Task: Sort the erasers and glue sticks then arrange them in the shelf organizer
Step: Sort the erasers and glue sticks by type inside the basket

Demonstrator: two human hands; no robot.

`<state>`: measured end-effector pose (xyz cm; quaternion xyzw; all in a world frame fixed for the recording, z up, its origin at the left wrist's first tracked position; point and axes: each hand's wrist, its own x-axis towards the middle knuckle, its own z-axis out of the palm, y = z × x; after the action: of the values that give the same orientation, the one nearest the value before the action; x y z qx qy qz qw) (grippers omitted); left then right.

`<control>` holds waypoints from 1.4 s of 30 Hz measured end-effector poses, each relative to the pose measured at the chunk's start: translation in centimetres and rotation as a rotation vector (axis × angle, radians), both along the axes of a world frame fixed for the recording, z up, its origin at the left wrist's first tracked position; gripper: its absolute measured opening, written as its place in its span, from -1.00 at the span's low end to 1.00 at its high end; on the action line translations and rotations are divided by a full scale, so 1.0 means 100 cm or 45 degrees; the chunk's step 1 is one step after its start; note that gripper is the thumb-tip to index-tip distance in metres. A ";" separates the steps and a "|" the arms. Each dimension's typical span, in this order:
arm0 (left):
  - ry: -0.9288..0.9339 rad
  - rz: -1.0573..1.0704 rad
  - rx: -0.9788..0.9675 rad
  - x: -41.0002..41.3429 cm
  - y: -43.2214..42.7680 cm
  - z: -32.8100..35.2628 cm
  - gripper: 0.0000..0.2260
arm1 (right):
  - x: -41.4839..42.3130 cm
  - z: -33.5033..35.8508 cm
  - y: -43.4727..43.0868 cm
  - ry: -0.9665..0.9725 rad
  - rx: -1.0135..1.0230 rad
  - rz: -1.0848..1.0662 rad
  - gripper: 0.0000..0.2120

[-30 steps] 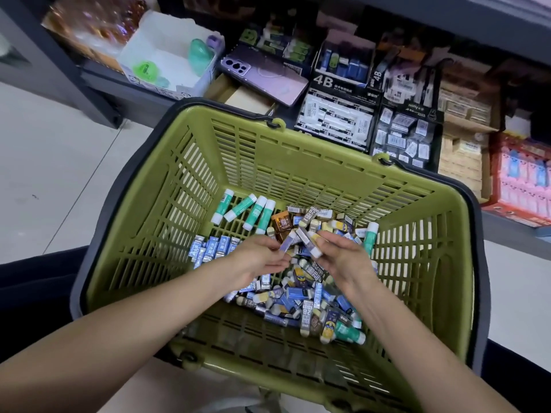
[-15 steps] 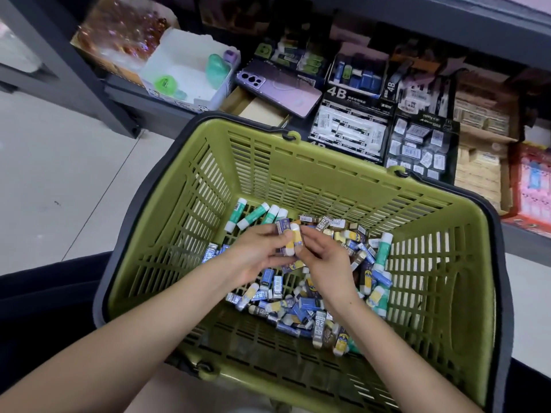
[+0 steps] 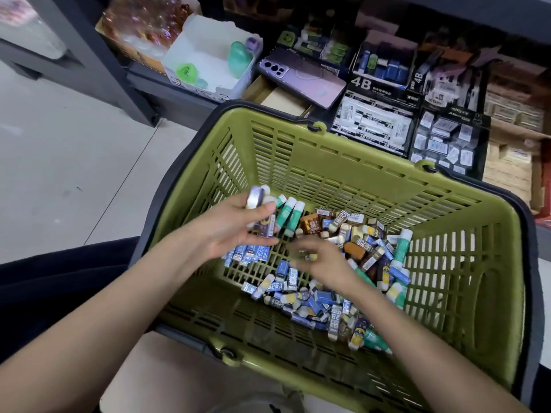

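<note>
Head view, sole picture.

Basket point(image 3: 351, 162): olive-green slatted plastic with a dark rim, tilted towards the shelf; its near right corner is cut off by the lower edge of the picture.

Erasers point(image 3: 313, 302): a loose heap of small sleeved blocks, blue, white and brown, on the basket floor, mostly right of centre. Some sleeves read "2B"; the other print is too small to read. A short row of blue ones point(image 3: 247, 254) lies apart on the left, partly hidden under the left hand.

Glue sticks point(image 3: 287, 216): green tubes with white caps, a few side by side against the far left of the floor. One more point(image 3: 401, 248) stands tilted at the right of the heap, others half buried.

Left hand point(image 3: 235, 231): raised above the basket floor, fingers closed on a small bundle of erasers point(image 3: 262, 216); how many it grips cannot be counted.

Right hand point(image 3: 322, 263): low over the heap, palm down, fingertips blurred. Whether it grips anything cannot be told.

Shelf organizer point(image 3: 375, 126): behind the basket, dark cartons of white erasers, some marked "4B". A purple phone point(image 3: 301, 79) lies across one carton. The far right cartons are blurred.
</note>
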<state>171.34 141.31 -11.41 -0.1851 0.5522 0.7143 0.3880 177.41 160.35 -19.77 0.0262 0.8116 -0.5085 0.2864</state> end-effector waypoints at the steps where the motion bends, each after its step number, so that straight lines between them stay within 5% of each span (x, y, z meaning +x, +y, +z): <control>1: 0.035 -0.006 0.022 0.000 -0.006 0.004 -0.74 | 0.004 -0.014 -0.003 0.036 0.162 0.238 -0.65; 6: 0.135 -0.019 0.078 0.014 -0.027 0.014 -0.81 | 0.003 -0.055 -0.017 0.252 0.572 0.890 -0.48; 12: 0.187 0.043 0.061 0.021 -0.051 0.024 -0.83 | -0.001 -0.054 -0.008 0.184 0.579 0.949 -0.65; 18: 0.406 0.019 0.110 0.006 -0.066 0.051 -0.89 | -0.010 -0.050 -0.007 0.173 0.693 1.057 -0.62; 21: 0.457 0.061 0.096 0.000 -0.068 0.058 -0.85 | -0.011 -0.046 -0.003 0.017 0.578 0.823 -0.65; 26: 0.524 0.180 0.105 -0.007 -0.074 0.068 -0.87 | -0.009 -0.021 -0.018 -0.261 -0.081 -0.326 -0.77; 28: 0.547 0.239 0.099 -0.010 -0.076 0.071 -0.87 | -0.011 -0.013 -0.043 -0.381 -0.277 -0.550 -0.80; 33: 0.532 0.332 0.100 -0.012 -0.077 0.076 -0.88 | -0.018 -0.007 -0.117 -0.519 -0.372 -0.762 -0.78; 42: 0.514 0.335 0.120 -0.014 -0.080 0.073 -0.85 | -0.023 -0.004 -0.124 -0.463 -0.118 -0.720 -0.63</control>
<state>169.97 133.36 -4.10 -0.0904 0.5559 0.8061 0.1817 175.07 147.99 -20.12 0.3275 0.6837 -0.5913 0.2751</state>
